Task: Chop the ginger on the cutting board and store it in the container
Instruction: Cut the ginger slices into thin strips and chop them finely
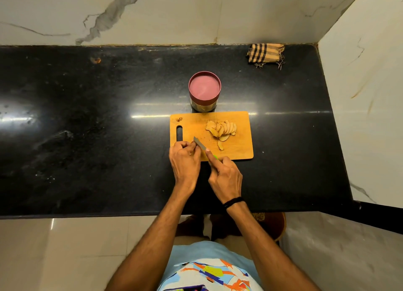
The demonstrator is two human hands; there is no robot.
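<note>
Knife (200, 145) is clamped in right grip (224, 173), its blade pinched by left grip (185, 157); ginger slices (221, 129) at 1 o'clock should be stacked before dicing.

A cutting board (237, 152) is laid on a counter (87, 138). Ginger slices (221, 129) are heaped on it toward 2 o'clock; a knife (200, 145) is held at 7 o'clock. A container (204, 92) is set just beyond at 12 o'clock, a cloth (266, 54) well apart at 1 o'clock.

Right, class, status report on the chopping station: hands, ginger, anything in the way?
Right hand grips knife; left hand pinches its blade. Ginger sliced, on cutting board. Container behind board, lid on.
</note>
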